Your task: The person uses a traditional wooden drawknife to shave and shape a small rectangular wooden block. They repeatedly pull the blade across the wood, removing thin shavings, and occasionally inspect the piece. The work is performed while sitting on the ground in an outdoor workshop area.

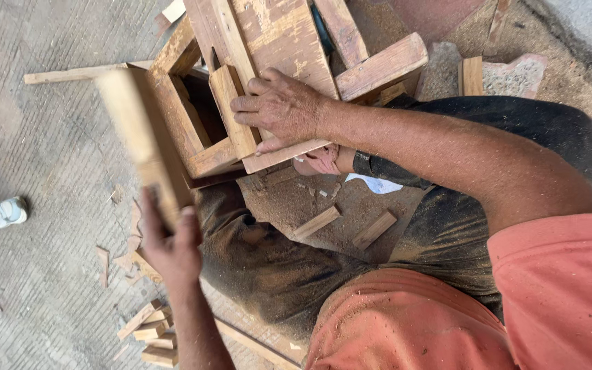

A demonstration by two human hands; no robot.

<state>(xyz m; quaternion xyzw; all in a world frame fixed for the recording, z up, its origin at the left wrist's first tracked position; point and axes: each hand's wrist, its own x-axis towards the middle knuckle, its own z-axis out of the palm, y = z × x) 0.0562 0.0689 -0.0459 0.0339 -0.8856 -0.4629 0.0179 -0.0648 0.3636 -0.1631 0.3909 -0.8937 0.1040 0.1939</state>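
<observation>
We press our right hand [279, 109] flat, fingers spread, on a short wooden slat [234, 113] laid against the open wooden frame [186, 127]; it pins rather than grasps. Our left hand [173, 247] is closed around a wooden bar [138, 137], blurred, raised just left of the frame. The frame already has several sides joined, so we judge the box well along, with the slat under the palm not visibly fixed. Offcuts [316, 223] lie below the pinning hand on sawdust; more blocks [152, 336] sit beneath the gripping fist.
</observation>
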